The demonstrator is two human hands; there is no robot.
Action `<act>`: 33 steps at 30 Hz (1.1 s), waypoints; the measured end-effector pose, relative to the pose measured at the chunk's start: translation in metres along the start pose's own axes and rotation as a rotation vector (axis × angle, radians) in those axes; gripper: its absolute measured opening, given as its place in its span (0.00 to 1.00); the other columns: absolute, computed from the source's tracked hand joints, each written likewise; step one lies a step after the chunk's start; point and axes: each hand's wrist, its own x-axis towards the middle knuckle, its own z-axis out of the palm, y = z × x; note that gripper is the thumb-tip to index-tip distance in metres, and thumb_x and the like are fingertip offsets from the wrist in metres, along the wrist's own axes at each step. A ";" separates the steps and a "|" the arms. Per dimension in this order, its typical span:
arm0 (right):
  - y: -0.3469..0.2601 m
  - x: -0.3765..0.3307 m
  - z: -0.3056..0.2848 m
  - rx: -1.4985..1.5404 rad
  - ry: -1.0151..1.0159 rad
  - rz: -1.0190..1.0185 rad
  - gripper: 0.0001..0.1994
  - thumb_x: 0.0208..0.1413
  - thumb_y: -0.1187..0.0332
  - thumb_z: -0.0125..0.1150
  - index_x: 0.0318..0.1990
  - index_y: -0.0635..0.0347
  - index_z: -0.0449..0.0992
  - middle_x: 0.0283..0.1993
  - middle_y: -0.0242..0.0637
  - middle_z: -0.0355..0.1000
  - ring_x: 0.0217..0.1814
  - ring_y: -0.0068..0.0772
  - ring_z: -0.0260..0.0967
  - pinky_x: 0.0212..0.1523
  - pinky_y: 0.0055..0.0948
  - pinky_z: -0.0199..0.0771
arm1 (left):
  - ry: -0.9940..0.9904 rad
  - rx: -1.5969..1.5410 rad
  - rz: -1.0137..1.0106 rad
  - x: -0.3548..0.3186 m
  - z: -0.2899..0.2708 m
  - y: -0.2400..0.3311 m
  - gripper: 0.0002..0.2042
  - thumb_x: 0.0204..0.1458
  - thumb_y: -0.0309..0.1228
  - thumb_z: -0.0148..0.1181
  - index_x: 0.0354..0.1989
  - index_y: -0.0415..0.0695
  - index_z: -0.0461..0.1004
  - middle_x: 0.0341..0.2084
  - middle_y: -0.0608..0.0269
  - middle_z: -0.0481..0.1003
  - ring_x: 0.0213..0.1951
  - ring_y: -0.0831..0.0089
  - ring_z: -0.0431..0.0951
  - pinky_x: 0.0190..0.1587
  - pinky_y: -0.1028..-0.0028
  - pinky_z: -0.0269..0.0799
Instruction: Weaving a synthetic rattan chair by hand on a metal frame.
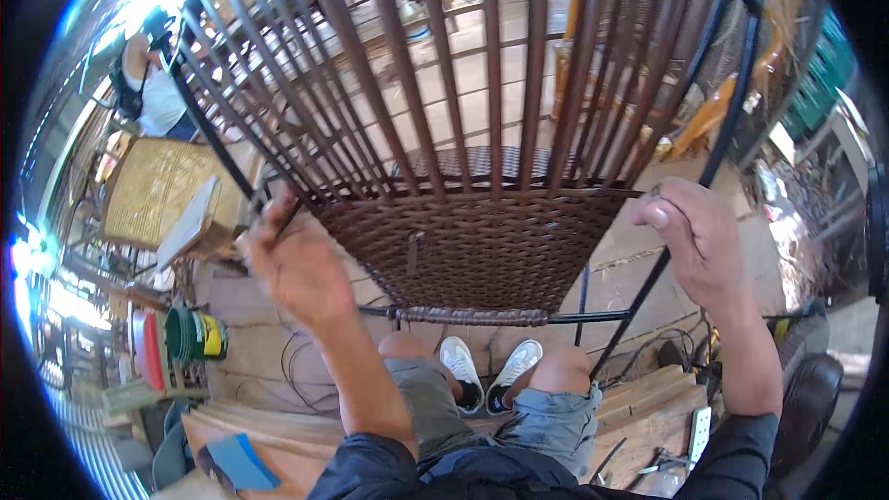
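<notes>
A dark metal chair frame [732, 111] stands before me with a half-woven panel. Its lower part is a tight brown weave [472, 245], and long brown upright strips [447, 83] fan up from it. A thin brown weaving strip [622, 192] runs across the weave's top edge. My right hand [699, 245] is closed in a pinch at that strip's right end, beside the frame's right side. At the left frame bar, my left hand [304, 264] is by the weave's upper left corner; motion smears its fingers, so their grip is unclear.
Wooden planks [648, 407] lie beside my legs, with a white power strip [699, 432] on the right and a blue item [243, 461] on the left. Green and yellow buckets [196, 333] stand left, below a woven-top piece [167, 190]. Another person [153, 88] is far left. Cables cross the floor.
</notes>
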 end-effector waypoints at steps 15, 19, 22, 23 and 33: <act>-0.014 0.011 0.016 -0.051 -0.005 0.016 0.15 0.58 0.63 0.49 0.25 0.66 0.68 0.20 0.42 0.63 0.22 0.43 0.64 0.25 0.30 0.64 | -0.535 0.456 -0.412 0.094 -0.037 0.078 0.16 0.58 0.39 0.41 0.19 0.47 0.54 0.15 0.71 0.52 0.18 0.82 0.49 0.26 0.78 0.55; -0.016 0.010 0.013 -0.069 0.006 0.041 0.15 0.57 0.62 0.49 0.25 0.65 0.68 0.19 0.43 0.63 0.22 0.44 0.64 0.24 0.32 0.63 | -0.525 0.634 -0.384 0.106 -0.038 0.070 0.15 0.56 0.38 0.44 0.18 0.48 0.56 0.12 0.74 0.51 0.15 0.83 0.49 0.21 0.80 0.53; -0.012 0.012 0.012 -0.137 0.008 0.024 0.15 0.57 0.61 0.49 0.25 0.65 0.67 0.19 0.43 0.63 0.23 0.45 0.64 0.24 0.33 0.63 | -0.467 0.690 -0.369 0.111 -0.046 0.069 0.15 0.55 0.38 0.48 0.17 0.49 0.56 0.12 0.74 0.51 0.14 0.84 0.50 0.18 0.80 0.54; -0.011 0.012 0.013 -0.198 -0.001 -0.009 0.15 0.57 0.61 0.49 0.25 0.64 0.67 0.19 0.43 0.63 0.23 0.45 0.65 0.24 0.33 0.63 | -0.463 0.684 -0.374 0.111 -0.048 0.069 0.15 0.54 0.38 0.49 0.17 0.50 0.56 0.11 0.75 0.52 0.14 0.84 0.51 0.18 0.80 0.54; -0.014 0.004 0.012 -0.205 -0.012 -0.025 0.14 0.57 0.62 0.49 0.25 0.63 0.66 0.20 0.45 0.62 0.25 0.49 0.63 0.25 0.38 0.62 | -0.470 0.727 -0.371 0.110 -0.040 0.074 0.17 0.55 0.39 0.49 0.17 0.50 0.55 0.11 0.75 0.51 0.13 0.84 0.50 0.17 0.80 0.53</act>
